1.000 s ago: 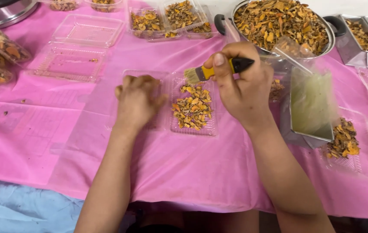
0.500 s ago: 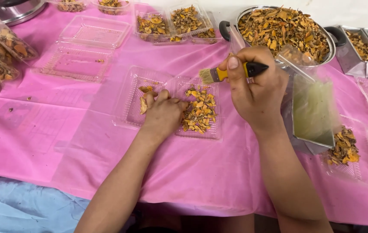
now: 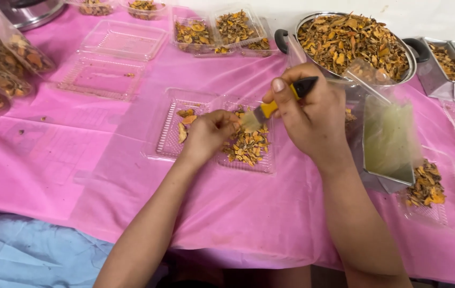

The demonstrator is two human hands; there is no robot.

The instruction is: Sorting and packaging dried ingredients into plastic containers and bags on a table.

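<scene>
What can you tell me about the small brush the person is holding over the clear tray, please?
The brush is small, with a yellow handle that turns black at its far end and a flat tuft of pale bristles. The right hand grips the handle, thumb along the top, so most of the middle is hidden. It lies tilted, bristles down and to the left, black end up and to the right. The bristles meet the fingertips of the left hand, above the clear tray of orange dried pieces.
</scene>
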